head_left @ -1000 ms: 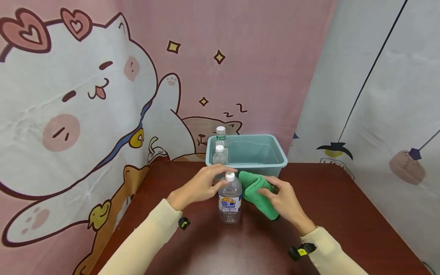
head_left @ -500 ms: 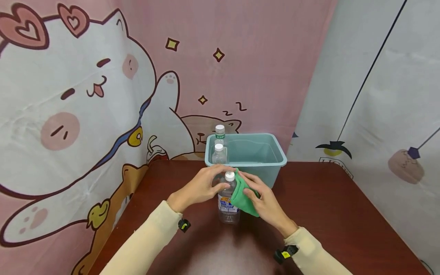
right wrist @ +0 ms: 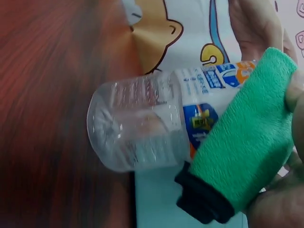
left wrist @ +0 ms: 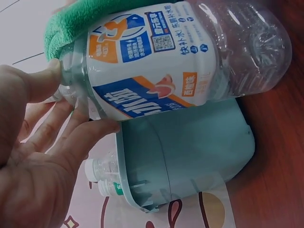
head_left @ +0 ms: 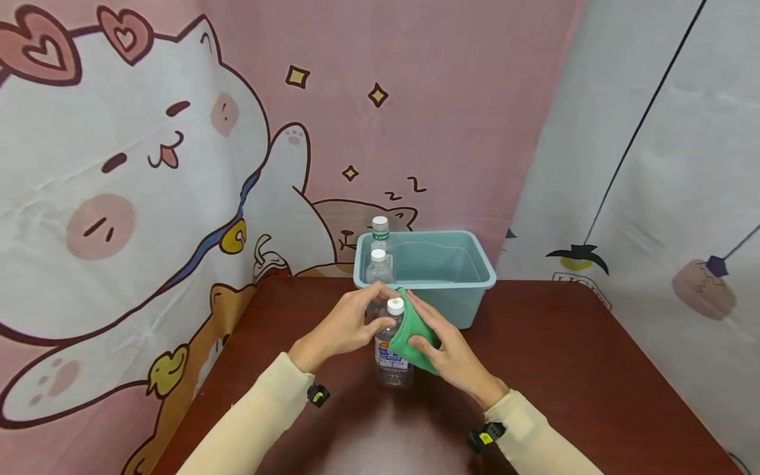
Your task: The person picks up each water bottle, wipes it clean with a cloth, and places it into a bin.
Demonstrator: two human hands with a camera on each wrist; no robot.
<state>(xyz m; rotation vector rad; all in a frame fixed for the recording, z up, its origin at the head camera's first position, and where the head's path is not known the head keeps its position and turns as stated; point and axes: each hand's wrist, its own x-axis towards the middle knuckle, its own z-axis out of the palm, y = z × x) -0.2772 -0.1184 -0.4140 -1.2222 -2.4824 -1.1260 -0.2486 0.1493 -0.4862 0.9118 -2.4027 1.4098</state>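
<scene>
A clear plastic bottle (head_left: 394, 377) with a white cap and a white, blue and orange label stands upright on the table. My left hand (head_left: 340, 324) grips it at the neck, just under the cap, with thumb and fingers curled round. My right hand (head_left: 456, 355) holds a folded green cloth (head_left: 413, 335) against the bottle's upper right side. In the right wrist view the cloth (right wrist: 249, 137) covers part of the label and shows a black piece at its lower end. The left wrist view has the cloth (left wrist: 71, 28) wrapped over the bottle's shoulder.
Behind the bottle, a light blue-green plastic bin (head_left: 451, 303) stands near the table's back edge. Two bottles with white caps (head_left: 379, 264) poke above its rim at the left end. A dark red-brown table (head_left: 582, 369) reaches to cartoon-printed hangings at the back and sides.
My right hand has brought the green cloth leftward from beside the bottle onto its right side, then a little farther round its shoulder. The left hand has stayed at the neck.
</scene>
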